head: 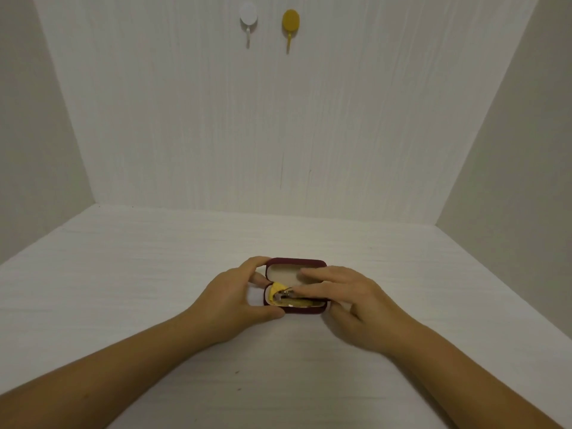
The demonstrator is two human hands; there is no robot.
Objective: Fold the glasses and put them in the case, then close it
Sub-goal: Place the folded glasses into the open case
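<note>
A dark red glasses case (297,262) stands open on the white table, its cream-lined lid raised at the far side. Folded glasses (289,297) lie inside the lower half on a yellow cloth (276,289). My left hand (230,300) grips the case's left end, index finger on the lid's corner and thumb on the front edge. My right hand (346,300) reaches over the right end, fingers stretched flat across the glasses inside the case. The right part of the case and glasses is hidden under those fingers.
The white table (123,274) sits in a white-walled alcove. On the back wall hang a white hook (248,21) and a yellow hook (290,24), high above the work area.
</note>
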